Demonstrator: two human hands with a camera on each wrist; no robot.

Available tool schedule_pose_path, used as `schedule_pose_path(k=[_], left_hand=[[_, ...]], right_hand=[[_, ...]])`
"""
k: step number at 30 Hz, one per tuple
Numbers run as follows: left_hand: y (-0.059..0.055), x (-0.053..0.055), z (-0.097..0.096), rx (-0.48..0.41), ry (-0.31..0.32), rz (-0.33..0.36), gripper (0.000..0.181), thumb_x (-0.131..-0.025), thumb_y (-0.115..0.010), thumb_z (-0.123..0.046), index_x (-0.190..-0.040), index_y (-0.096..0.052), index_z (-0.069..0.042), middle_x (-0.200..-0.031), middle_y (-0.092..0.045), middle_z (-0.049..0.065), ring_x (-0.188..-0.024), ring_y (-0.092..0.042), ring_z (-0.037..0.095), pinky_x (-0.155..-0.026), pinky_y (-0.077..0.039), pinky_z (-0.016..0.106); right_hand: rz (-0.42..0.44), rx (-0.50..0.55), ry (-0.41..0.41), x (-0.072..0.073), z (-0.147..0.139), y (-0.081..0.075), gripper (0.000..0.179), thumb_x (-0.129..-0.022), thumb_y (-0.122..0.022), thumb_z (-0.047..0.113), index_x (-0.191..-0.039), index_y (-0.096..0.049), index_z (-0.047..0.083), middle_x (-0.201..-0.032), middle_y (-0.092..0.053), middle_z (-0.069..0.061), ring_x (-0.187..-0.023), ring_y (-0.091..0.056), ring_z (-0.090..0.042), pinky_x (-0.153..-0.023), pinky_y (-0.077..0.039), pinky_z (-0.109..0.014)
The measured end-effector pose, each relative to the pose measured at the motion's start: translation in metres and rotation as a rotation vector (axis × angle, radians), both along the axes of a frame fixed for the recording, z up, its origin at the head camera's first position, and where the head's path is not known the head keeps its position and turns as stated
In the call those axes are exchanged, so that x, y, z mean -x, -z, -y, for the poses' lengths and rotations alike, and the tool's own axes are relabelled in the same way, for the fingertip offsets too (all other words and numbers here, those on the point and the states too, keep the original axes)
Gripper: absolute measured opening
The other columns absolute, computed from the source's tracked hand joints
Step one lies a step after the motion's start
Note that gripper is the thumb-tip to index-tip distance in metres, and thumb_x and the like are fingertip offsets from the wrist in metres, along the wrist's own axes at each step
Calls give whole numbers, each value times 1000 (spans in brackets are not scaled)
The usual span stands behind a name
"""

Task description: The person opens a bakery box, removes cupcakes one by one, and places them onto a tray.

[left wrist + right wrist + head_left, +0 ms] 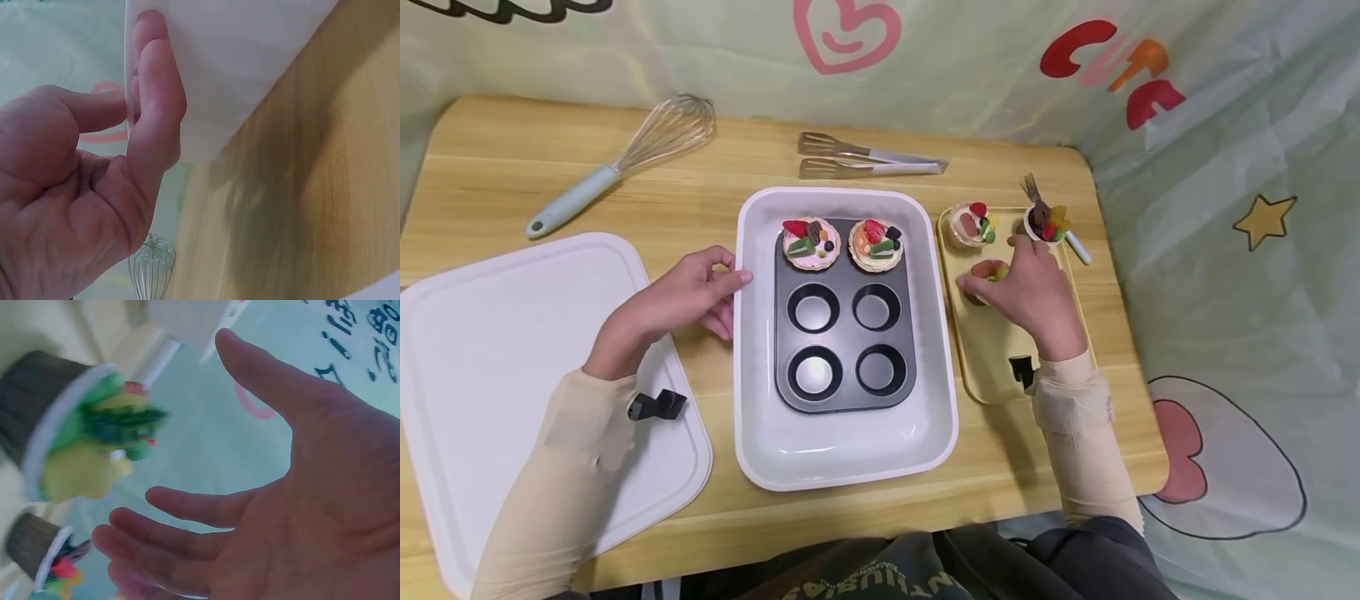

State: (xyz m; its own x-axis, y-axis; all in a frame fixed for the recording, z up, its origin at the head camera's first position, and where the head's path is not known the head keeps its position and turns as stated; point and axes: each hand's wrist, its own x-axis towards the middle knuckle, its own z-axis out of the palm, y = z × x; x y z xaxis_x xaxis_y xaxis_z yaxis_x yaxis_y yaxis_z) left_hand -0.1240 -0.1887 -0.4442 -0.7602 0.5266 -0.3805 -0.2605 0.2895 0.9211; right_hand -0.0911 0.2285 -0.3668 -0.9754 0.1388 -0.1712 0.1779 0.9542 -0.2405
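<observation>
A deep white tray (pixel 744 400) stands mid-table with a dark muffin pan (pixel 845 333) inside. Two fruit-topped cupcakes (pixel 811 247) fill the pan's far row. My left hand (pixel 681 292) grips the tray's left wall, thumb over the rim, fingers against the outside, as the left wrist view also shows. My right hand (pixel 1037 292) hovers over the yellow tray (pixel 988 367), fingers spread around a green-and-yellow-topped cupcake (pixel 47 415) but apart from it in the right wrist view. Two more cupcakes sit at that tray's far end: a pink-topped one (pixel 967 227) and a chocolate-topped one (pixel 36 544).
A whisk (pixel 617 171) lies at the back left, and tongs (pixel 872 162) lie behind the white tray. A white board (pixel 512 350) covers the left side of the table. Near the chocolate cupcake is a fork (pixel 1078 248). Fabric walls border the back and right edges.
</observation>
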Motion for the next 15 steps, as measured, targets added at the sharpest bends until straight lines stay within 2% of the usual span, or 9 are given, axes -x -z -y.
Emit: schedule_pose_path(k=[5,7,11,15], left_hand=[[0,0,0,6,2,3,31,-106,-50,-24,-113,-36,2,-63,-64,14,-55,-67,25,-58,-62,44],[0,0,0,8,2,1,31,-106,-50,-24,-113,-36,2,-63,-64,15,-55,-67,25,-59,-62,44],[-1,0,1,5,3,-4,30,-106,-50,-24,-113,-36,2,-63,-64,14,-54,-67,24,-58,-62,45],[-1,1,0,-6,4,-6,30,-106,-50,-24,-115,-36,2,-63,-64,13,-54,-67,24,-57,-62,43]], right_hand=[[20,52,-52,2,18,-18,100,-78,-78,59,-141,-40,-9,-128,-51,-28,-114,-52,-42,-95,-45,-60],[40,73,-80,2,28,-26,102,-77,-79,59,-144,-38,-7,-129,-52,-26,-113,-53,-39,-96,-45,-59],[32,70,-128,5,48,-39,91,-77,-80,56,-139,-45,0,-132,-50,-23,-111,-54,-36,-93,-47,-56],[29,64,-166,10,68,-48,91,-78,-79,57,-143,-44,3,-138,-49,-21,-119,-51,-36,-94,-48,-55]])
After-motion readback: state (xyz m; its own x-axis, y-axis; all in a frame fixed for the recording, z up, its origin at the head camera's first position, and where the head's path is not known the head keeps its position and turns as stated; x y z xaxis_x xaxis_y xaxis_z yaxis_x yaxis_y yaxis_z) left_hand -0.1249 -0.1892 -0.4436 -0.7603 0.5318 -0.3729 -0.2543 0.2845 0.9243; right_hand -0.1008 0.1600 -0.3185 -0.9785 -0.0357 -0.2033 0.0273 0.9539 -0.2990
